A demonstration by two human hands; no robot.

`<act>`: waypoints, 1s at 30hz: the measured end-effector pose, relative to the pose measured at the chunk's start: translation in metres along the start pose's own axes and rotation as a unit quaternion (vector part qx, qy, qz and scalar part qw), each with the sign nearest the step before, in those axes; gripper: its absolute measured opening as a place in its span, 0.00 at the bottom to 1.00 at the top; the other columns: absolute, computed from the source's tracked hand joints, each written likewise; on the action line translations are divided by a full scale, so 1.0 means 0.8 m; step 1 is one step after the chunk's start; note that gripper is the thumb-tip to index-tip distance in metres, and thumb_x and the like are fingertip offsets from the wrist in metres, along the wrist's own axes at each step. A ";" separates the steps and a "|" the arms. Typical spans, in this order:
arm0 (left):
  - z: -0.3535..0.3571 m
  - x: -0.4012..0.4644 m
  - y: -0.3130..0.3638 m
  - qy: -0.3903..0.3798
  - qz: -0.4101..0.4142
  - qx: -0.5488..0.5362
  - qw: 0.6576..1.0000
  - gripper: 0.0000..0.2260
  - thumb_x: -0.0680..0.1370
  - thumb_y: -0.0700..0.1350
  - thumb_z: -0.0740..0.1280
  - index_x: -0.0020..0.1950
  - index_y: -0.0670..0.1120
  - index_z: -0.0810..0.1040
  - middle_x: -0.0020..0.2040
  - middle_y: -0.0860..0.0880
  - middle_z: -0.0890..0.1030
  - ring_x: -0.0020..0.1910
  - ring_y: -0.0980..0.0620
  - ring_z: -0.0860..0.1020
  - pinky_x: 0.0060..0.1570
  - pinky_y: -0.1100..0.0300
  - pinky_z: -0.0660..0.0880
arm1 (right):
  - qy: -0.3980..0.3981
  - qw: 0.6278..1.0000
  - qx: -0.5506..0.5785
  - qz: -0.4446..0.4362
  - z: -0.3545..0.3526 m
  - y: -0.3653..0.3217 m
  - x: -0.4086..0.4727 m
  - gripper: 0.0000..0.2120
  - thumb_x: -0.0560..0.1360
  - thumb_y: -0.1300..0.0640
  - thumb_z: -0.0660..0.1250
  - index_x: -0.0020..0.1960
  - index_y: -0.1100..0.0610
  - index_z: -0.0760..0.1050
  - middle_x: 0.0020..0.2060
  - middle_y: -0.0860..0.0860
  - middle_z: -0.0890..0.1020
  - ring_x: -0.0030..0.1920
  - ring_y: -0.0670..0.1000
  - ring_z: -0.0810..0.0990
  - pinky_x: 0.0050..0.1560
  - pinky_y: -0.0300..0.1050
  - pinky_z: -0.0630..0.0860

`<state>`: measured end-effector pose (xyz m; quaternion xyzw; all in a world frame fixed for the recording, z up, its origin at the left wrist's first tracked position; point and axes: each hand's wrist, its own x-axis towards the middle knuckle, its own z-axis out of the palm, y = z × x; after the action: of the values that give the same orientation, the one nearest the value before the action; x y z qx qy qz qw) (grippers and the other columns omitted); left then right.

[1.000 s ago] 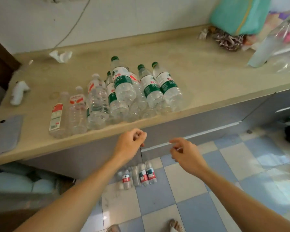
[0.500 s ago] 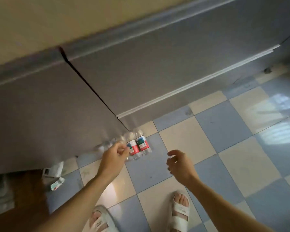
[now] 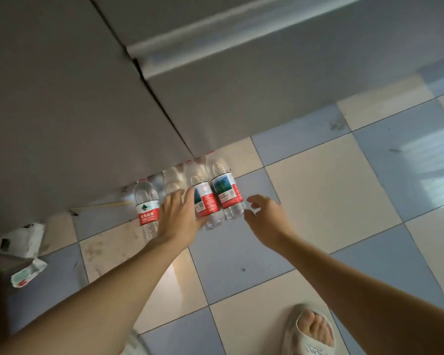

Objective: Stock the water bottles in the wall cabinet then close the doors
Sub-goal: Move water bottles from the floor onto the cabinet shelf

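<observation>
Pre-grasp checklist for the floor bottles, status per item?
1. Left hand on a bottle: ok, it lies over the middle bottle, fingers straight, not yet wrapped.
2. Right hand free: ok, open, holds nothing, just beside the rightmost bottle.
3. Bottles upright: ok for the red-label ones in front; those behind are too blurred.
4. Bottle count: cannot tell, the back row runs under the grey cabinet.
5. Caps sealed: cannot tell.

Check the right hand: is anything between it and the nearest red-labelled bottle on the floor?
Nothing visible. The right hand hovers open beside the rightmost bottle, with only bare floor tile in the gap. The left hand already lies over the neighbouring bottle, to the other side.
</observation>
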<state>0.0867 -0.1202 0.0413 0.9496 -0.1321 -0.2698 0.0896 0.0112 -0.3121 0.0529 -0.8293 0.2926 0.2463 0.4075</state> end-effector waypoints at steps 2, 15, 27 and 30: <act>0.027 0.014 -0.008 -0.012 0.017 0.097 0.995 0.45 0.74 0.66 0.70 0.81 0.53 0.49 0.80 0.43 0.58 0.79 0.40 0.55 0.76 0.42 0.54 | 0.004 1.000 -0.002 -0.012 0.028 0.000 0.026 0.20 0.81 0.52 0.65 0.72 0.51 0.71 0.65 0.52 0.77 0.57 0.52 0.78 0.50 0.43 0.77; 0.100 0.015 -0.019 -0.022 0.060 0.106 0.992 0.43 0.80 0.60 0.66 0.82 0.56 0.39 0.83 0.42 0.47 0.81 0.39 0.40 0.77 0.42 0.35 | -0.051 0.996 0.037 0.065 0.078 0.041 0.065 0.24 0.77 0.56 0.69 0.71 0.54 0.69 0.63 0.56 0.78 0.61 0.57 0.77 0.61 0.51 0.76; 0.114 -0.049 0.028 -0.129 0.078 -0.167 0.974 0.40 0.82 0.44 0.67 0.83 0.55 0.42 0.79 0.50 0.64 0.75 0.50 0.64 0.69 0.51 0.70 | -0.109 0.974 0.087 0.177 0.087 0.130 -0.015 0.14 0.74 0.47 0.74 0.57 0.49 0.81 0.47 0.46 0.85 0.43 0.45 0.82 0.38 0.37 0.75; 0.115 -0.039 0.025 -0.117 0.059 -0.216 0.968 0.38 0.81 0.44 0.68 0.83 0.59 0.47 0.77 0.53 0.66 0.74 0.52 0.66 0.68 0.52 0.71 | -0.116 0.974 0.086 0.173 0.077 0.135 -0.012 0.13 0.76 0.42 0.70 0.54 0.48 0.83 0.43 0.45 0.84 0.40 0.42 0.81 0.34 0.36 0.75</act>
<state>0.0077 -0.1387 -0.0160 0.8601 -0.1364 -0.3955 0.2919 -0.0800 -0.3124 -0.0323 -0.6939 0.4027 0.3813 0.4593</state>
